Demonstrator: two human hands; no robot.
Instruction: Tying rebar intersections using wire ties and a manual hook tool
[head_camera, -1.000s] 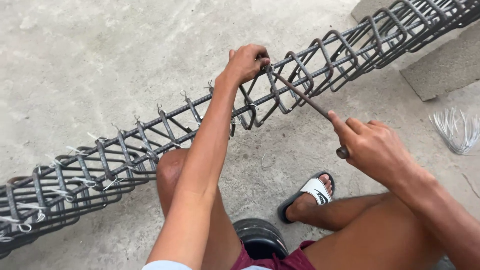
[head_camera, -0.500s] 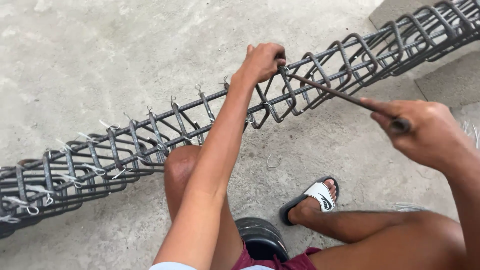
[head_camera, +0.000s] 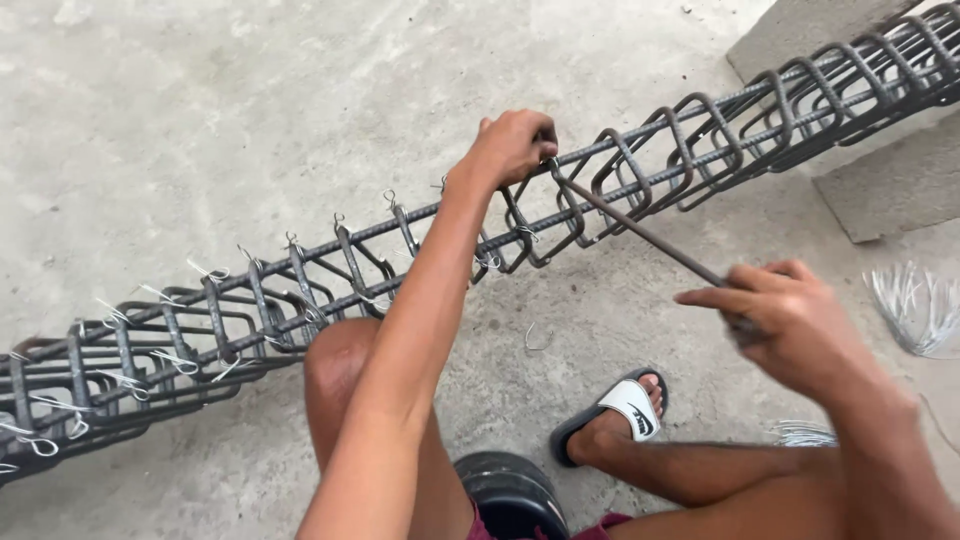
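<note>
On the concrete floor (head_camera: 200, 90), the stiff, heavy rebar cage (head_camera: 330, 265) is gripped at its top bar by the closed left hand (head_camera: 512, 146), while the thin, rigid tying hook (head_camera: 640, 232) is held at its handle end by the closed right hand (head_camera: 790, 325).

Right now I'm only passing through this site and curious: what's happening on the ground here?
A seated person is working on a long rebar cage lying across the concrete floor. The left hand grips a top bar at a joint, while the right hand holds a thin metal hook tool whose tip meets that joint. Loose tie wires lie to the right.
</note>
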